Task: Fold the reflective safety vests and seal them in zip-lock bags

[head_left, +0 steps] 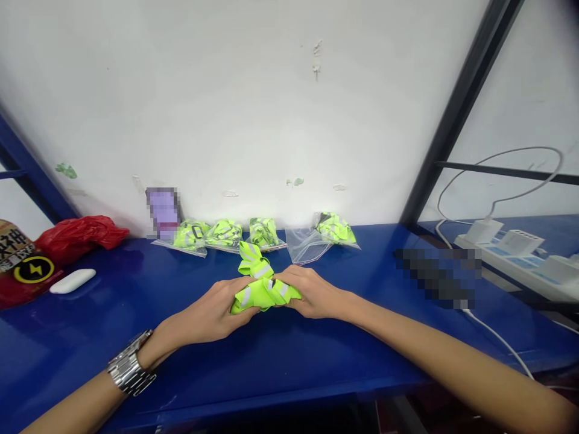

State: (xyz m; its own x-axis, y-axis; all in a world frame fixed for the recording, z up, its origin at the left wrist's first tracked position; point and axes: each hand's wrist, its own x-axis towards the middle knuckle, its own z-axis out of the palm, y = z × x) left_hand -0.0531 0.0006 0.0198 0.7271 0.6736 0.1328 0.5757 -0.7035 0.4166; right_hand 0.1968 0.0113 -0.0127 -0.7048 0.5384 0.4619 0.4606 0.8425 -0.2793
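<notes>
A neon yellow-green reflective vest (261, 288) with silver stripes is bunched up on the blue table (280, 355). My left hand (216, 313), with a metal watch on its wrist, is closed on the vest's left end. My right hand (311, 293) is closed on its right end. A loose part of the vest sticks up behind my fingers. Against the wall lie three clear bags with folded vests (225, 234) in a row, and a further filled bag (335, 229) to the right. An empty clear bag (304, 247) lies flat just behind my hands.
A red plastic bag (80, 236) and a red package (22, 268) sit at the far left, with a white oval case (72, 281) beside them. A white power strip (520, 256) with chargers and a cable lies at the right behind a black shelf post (456, 108).
</notes>
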